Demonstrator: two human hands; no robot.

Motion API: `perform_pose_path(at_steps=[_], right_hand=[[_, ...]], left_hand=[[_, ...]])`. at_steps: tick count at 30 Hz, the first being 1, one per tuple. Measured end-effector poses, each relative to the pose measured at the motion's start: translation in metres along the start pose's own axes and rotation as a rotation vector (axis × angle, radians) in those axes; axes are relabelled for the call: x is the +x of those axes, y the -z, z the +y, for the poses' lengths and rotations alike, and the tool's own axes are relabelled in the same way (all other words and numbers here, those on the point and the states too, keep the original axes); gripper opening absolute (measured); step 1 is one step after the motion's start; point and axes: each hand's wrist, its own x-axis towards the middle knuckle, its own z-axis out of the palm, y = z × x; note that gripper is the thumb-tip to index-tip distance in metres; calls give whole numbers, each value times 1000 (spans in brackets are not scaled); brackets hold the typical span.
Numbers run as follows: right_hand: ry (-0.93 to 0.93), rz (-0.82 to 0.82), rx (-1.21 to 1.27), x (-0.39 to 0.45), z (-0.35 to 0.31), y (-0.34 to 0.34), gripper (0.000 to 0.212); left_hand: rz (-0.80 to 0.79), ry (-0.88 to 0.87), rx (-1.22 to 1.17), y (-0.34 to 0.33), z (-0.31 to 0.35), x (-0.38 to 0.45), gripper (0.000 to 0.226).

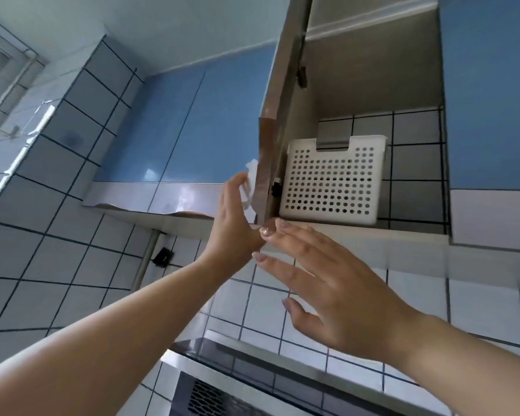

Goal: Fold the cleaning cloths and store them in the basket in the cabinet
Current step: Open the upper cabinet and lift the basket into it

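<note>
Reaching up, the left hand [236,214] lies flat-fingered against the open cabinet door [275,121] edge. The right hand [336,291] hovers released below the cabinet's [373,82] bottom lip. Inside, left, stands the white perforated basket [332,181], open space to its right.

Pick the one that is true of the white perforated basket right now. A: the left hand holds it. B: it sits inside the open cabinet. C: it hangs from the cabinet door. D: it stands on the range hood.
B: the basket sits on the floor of the open cabinet, with neither hand touching it.
</note>
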Motion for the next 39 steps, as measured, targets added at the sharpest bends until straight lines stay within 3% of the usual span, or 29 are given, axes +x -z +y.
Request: perform_pose_path(at_steps=[7,11,15,21,34,39], right_hand=[[-62,-60,-135,-35,18,28,55],[-248,-207,-298,-60,49,33,60],[-431,-414,-499,-93,78,29,67],[-576,-505,-624,-120,100,17,83],[-698,-723,-439,-126,113,8,71],[-735,-714,-369,-128,119,4,65]], left_hand=[[-127,-310,356,-63,19,3,53],[-214,-341,529,-105,17,1,56],[-250,-387,716,-134,17,-9,79],[-311,-384,844,-157,15,-13,83],[-383,-338,921,-185,13,-15,82],[-374,-339,921,-193,8,-15,81]])
